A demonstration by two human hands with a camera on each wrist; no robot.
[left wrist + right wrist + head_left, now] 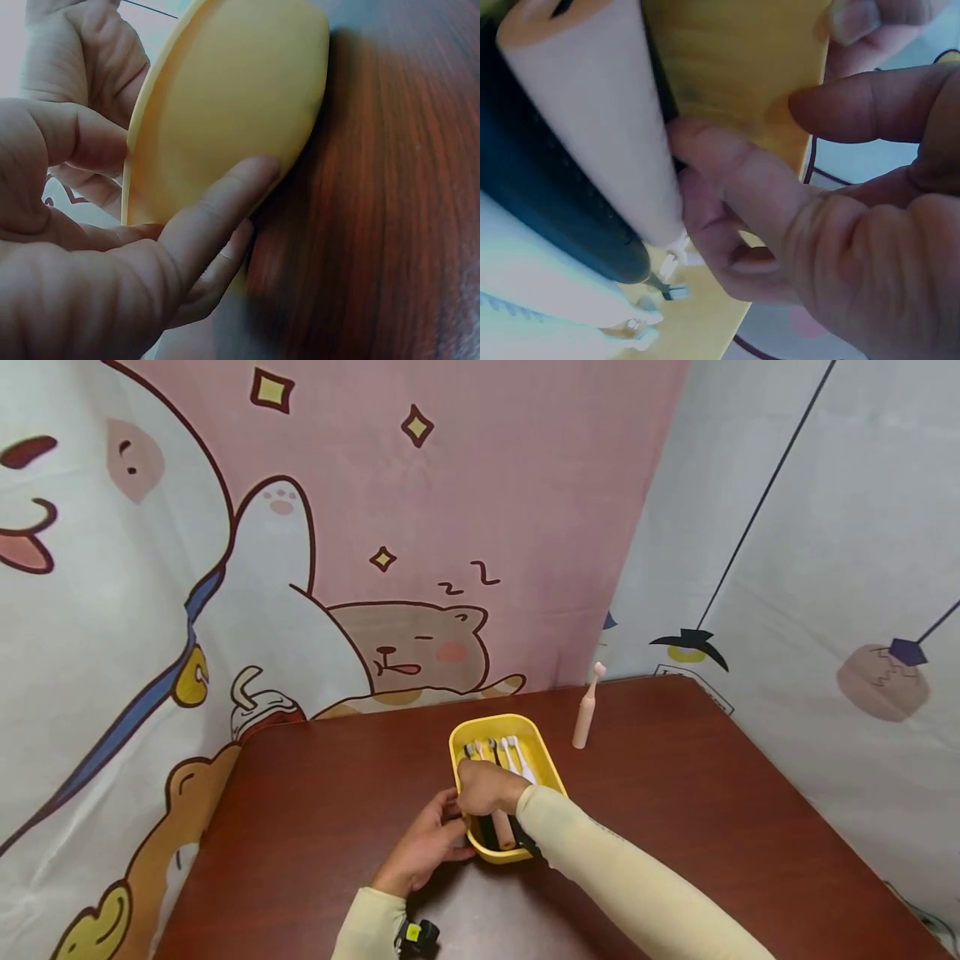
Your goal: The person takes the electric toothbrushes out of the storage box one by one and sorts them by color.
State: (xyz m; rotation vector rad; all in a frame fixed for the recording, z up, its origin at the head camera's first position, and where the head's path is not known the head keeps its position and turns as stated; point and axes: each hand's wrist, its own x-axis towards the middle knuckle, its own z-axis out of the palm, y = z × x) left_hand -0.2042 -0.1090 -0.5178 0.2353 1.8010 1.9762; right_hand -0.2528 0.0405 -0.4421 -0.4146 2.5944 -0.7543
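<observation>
A yellow box (553, 767) on the brown table holds several electric toothbrushes lying side by side. My left hand (429, 842) grips its near left corner; in the left wrist view the thumb (217, 199) lies along the outer wall and the other fingers meet the rim. Over the box's left side, my right hand (486, 787) reaches inside. Its thumb and finger pinch a black toothbrush (488, 833) by the left wall, mostly hidden in the right wrist view. Beside that lies a pink toothbrush (592, 112), then a black one (547, 165) and white ones (547, 262).
Another pink electric toothbrush (585, 718) stands upright on the table (675, 793), right of the box and near the back edge. A printed cloth (525, 510) with cartoon animals hangs behind the table and along its sides.
</observation>
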